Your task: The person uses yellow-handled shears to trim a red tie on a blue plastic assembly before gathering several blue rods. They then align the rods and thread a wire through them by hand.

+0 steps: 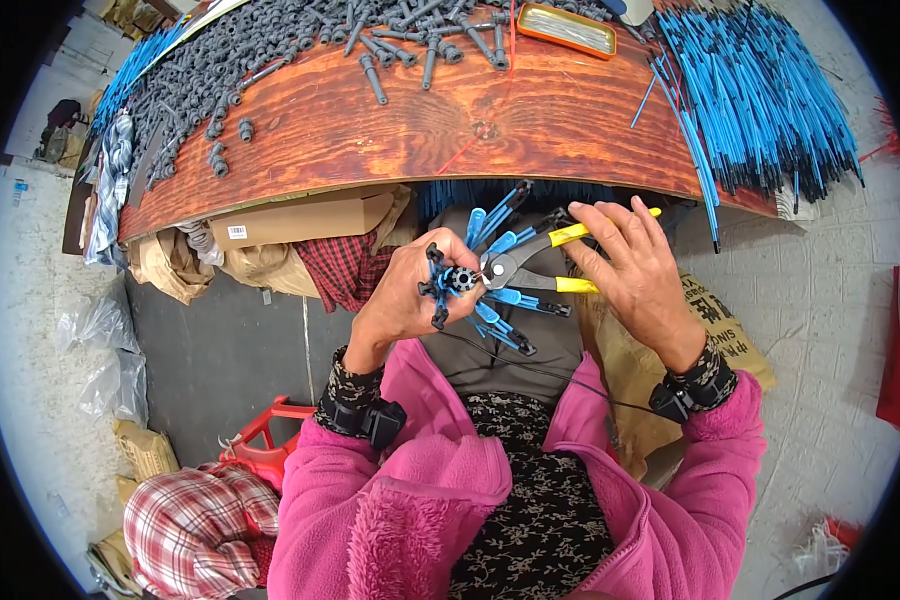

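Observation:
In front of my lap, my left hand (410, 285) is closed round a spoked assembly with a small dark round hub (459, 279). Blue arms (511, 297) with black tips fan out from it on several sides. My right hand (625, 265) holds pliers (506, 270) with yellow handles, the fingers over the upper handle and the lower handle near the thumb. The handles are spread apart. The pliers' jaws sit close to the hub, beside my left fingertips; a small piece shows at the jaw tips, too small to name.
On the wooden table (370, 140) lie a heap of grey plastic fittings (270, 40), an orange-rimmed tray (567, 30) and a large pile of blue rods (765, 100). Below stand a cardboard box (300, 218) and paper sacks. A red stool (270, 435) is at lower left.

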Demonstrator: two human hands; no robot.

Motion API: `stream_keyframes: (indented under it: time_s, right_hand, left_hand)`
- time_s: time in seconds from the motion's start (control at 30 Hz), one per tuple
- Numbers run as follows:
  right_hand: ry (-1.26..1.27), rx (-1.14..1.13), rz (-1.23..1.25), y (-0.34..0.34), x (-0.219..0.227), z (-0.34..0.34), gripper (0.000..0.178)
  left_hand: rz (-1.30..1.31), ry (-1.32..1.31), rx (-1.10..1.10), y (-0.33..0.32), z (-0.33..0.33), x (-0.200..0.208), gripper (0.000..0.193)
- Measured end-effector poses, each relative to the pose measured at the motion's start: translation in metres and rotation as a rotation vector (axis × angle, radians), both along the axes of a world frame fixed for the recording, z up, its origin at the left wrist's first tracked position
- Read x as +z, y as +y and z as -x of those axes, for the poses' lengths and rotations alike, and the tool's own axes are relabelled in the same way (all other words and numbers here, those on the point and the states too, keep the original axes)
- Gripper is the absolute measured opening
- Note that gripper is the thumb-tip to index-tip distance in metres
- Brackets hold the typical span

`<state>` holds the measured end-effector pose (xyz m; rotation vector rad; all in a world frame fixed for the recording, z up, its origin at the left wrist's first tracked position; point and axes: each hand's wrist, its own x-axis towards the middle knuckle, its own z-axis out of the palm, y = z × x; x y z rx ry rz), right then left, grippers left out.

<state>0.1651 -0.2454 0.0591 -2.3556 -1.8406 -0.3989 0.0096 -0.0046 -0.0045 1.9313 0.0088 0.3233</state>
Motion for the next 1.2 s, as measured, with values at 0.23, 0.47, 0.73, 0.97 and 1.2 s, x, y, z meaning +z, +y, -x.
stream_keyframes:
  time_s: [0.23, 0.47, 0.73, 0.97, 1.2]
  right_hand:
    - [-0.067, 0.050, 0.096, -0.001, 0.008, -0.009, 0.032]
    - [0.109, 0.123, 0.412, -0.004, 0.028, -0.018, 0.020]
    - [2.130, -0.078, 0.834, -0.013, -0.022, -0.026, 0.034]
    - [2.060, 0.000, 0.714, -0.018, -0.028, -0.034, 0.027]
    - [1.868, -0.061, 0.628, -0.010, -0.012, -0.020, 0.035]
  left_hand:
    - [-0.004, -0.019, -0.032, 0.004, -0.001, 0.003, 0.025]
    - [0.006, -0.026, -0.126, 0.006, -0.001, 0.008, 0.026]
    - [-0.123, -0.132, -0.378, 0.018, -0.011, 0.019, 0.042]
    - [0.027, -0.057, -0.341, 0.017, -0.008, 0.009, 0.048]
    - [0.011, -0.025, -0.289, 0.020, -0.009, 0.014, 0.047]
